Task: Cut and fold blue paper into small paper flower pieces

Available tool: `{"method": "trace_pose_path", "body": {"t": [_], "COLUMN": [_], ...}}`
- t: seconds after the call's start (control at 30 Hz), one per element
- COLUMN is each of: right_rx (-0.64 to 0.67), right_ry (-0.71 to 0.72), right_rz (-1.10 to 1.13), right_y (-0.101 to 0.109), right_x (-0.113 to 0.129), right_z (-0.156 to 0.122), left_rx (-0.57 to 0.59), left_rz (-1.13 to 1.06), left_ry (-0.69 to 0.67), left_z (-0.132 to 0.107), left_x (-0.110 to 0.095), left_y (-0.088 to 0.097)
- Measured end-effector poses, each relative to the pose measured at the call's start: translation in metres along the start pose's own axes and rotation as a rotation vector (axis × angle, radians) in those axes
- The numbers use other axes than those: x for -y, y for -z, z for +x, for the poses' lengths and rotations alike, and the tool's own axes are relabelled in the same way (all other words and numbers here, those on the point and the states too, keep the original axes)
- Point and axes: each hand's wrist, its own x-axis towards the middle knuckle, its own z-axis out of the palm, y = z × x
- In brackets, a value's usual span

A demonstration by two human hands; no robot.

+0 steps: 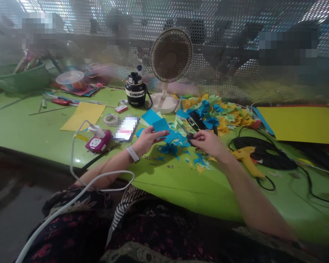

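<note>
A blue square of paper (161,125) is pinched between the thumb and fingers of my left hand (148,139). My right hand (210,142) grips a pair of scissors (190,137) by its dark handles, blades pointing up and left toward the paper without touching it. Behind the held square another blue paper sheet (150,117) shows. Blue paper scraps (178,138) lie beneath and between both hands. A black stapler (196,121) rests just beyond my right hand. Past it spreads a pile of blue, yellow and green folded paper pieces (222,116).
A small fan (171,58) and a black bottle (135,91) stand at the back. Left lie a phone (127,128), tape roll (110,119), yellow sheet (84,115) and purple power adapter (98,141). A white cable (98,177) crosses my left arm. Right is a yellow glue gun (248,160).
</note>
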Motion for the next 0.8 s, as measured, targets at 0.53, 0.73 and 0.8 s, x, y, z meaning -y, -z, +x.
{"method": "trace_pose_path", "body": {"t": [0.53,0.73,0.8], "right_rx": [0.330,0.309,0.284], "right_ry": [0.020,0.045,0.058], "right_rz": [0.400,0.396,0.386], "right_y": [-0.029,-0.035,-0.037], "right_x": [0.027,0.029,0.029], "right_z": [-0.026,-0.029,-0.029], "left_rx": [-0.072,-0.062,-0.054], "left_rz": [-0.019,-0.081,-0.094], "left_ry": [-0.014,-0.015,-0.019], "left_z": [-0.004,-0.007,-0.008], "left_x": [-0.003,0.000,0.002], "left_y": [-0.003,-0.007,-0.008]}}
